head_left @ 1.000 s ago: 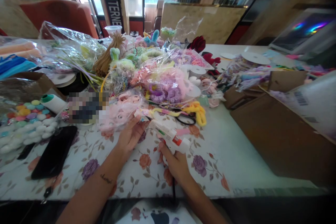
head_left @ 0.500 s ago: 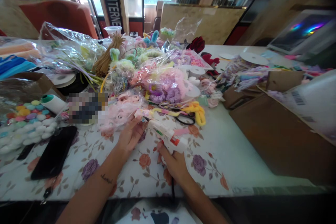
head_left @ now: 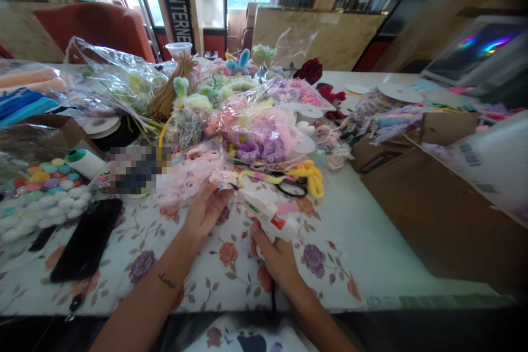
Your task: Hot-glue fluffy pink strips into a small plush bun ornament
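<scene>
My right hand [head_left: 274, 253] is wrapped round the handle of a white hot glue gun [head_left: 262, 212] with an orange-red patch near its back end. The gun's dark nozzle points up and left, close to my left fingertips. My left hand [head_left: 208, 206] pinches a small pale pink and white piece [head_left: 223, 177], too small to name surely. Just beyond the gun lie black-handled scissors [head_left: 293, 187] and a fuzzy yellow pipe cleaner bundle [head_left: 311, 179]. A pink strip [head_left: 287, 207] rests behind the gun.
Plastic bags of pastel trims [head_left: 264, 126] heap up across the middle. A black phone [head_left: 86, 239], a thread spool [head_left: 84, 164] and bagged pompoms [head_left: 49, 198] sit at left. An open cardboard box [head_left: 437, 214] stands at right. The flowered cloth [head_left: 193, 280] covers the near table.
The glue gun and my right hand have shifted slightly right, drawing the nozzle a little away from the piece in my left hand. My left hand stays nearly in place.
</scene>
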The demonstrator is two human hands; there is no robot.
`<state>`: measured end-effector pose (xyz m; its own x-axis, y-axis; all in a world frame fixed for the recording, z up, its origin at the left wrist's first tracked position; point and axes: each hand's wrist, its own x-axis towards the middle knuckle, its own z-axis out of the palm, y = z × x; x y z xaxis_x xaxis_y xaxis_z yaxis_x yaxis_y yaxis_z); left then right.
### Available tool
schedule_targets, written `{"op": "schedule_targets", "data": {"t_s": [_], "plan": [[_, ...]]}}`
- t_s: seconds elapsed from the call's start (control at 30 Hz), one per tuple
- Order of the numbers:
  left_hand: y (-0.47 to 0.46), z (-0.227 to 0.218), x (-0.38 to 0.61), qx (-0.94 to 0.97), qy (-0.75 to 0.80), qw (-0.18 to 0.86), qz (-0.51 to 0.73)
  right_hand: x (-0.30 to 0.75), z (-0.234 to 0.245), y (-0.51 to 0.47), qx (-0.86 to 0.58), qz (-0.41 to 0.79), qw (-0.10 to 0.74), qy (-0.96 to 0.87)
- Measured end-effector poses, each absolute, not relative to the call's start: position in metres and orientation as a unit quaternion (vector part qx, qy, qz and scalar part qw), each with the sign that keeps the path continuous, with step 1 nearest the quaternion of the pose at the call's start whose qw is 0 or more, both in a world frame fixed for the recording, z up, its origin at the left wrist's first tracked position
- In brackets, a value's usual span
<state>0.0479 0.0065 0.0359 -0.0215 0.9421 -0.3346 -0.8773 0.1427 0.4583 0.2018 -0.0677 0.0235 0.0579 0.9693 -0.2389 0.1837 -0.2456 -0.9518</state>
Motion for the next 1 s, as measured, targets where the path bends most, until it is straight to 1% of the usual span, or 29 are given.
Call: {"op": "schedule_targets", "data": {"t_s": [0.5, 0.7, 1.0], "plan": [[0.0068, 0.0328, 0.0473, 0.075, 0.282, 0.703, 0.648, 0.1994, 0.0295, -0.0683, -0.618, 0.492, 0.398, -0.466], [0.0065, 0.0339, 0.0475, 0.059, 0.27, 0.701, 0.657, 0.2013, 0.0274, -0.0665, -0.605, 0.478, 0.419, -0.479], [0.0073, 0.032, 0.0464, 0.058, 0.274, 0.703, 0.654, 0.2024, 0.0208, -0.0674, -0.603, 0.494, 0.403, -0.48]]}}
